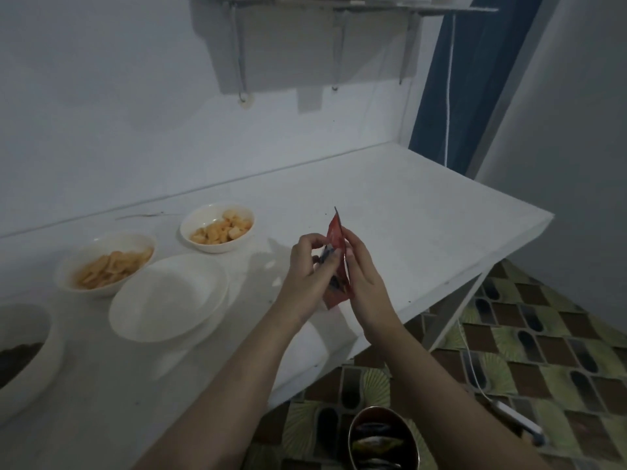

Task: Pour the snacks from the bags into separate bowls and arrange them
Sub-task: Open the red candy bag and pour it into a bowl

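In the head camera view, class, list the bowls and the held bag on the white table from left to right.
White bowl of dark snack → white bowl of pale yellow chips → empty white bowl → white bowl of orange cube snacks → red foil snack bag, gripped by both hands.

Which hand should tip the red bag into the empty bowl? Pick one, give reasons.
Left, probably. The left hand already pinches the red bag and sits nearer the empty bowl; the right hand holds the bag's far side.
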A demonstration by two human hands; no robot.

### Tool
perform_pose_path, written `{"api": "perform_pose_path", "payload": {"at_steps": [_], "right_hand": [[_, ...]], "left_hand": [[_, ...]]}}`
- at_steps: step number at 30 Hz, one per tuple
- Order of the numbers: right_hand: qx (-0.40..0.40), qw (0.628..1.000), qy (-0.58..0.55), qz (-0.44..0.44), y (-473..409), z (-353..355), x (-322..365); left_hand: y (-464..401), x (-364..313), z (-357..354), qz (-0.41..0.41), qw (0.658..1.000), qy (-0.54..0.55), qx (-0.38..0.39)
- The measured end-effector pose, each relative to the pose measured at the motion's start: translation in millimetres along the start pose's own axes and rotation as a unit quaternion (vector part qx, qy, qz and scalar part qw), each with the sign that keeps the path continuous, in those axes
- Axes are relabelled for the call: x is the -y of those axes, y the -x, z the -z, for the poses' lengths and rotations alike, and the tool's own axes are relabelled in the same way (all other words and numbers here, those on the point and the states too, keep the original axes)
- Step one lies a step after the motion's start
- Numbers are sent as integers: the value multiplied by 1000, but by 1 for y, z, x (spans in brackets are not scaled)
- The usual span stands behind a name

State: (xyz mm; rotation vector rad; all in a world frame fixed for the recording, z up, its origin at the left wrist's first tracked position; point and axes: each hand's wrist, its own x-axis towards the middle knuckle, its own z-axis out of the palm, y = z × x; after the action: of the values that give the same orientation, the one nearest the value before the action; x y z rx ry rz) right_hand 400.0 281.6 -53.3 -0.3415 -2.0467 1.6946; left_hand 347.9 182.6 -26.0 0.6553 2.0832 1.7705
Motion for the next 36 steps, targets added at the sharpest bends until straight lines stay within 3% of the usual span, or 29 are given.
{"api": "perform_pose_path", "payload": {"at_steps": [21,28,31,36], "right_hand": [[27,997,14,71,-6,7,-1],[23,989,96,113,-4,12,0],[8,993,89,73,-4,14,9],[65,997,33,-2,-2,18,21]], "left_hand": [[-7,-12,6,-41,996,-70,26],[-7,-19,5,-75,988,-137,-9],[-5,-17,7,-53,988,-146,-16],[6,-14,6,-35,996,-80,4]]}}
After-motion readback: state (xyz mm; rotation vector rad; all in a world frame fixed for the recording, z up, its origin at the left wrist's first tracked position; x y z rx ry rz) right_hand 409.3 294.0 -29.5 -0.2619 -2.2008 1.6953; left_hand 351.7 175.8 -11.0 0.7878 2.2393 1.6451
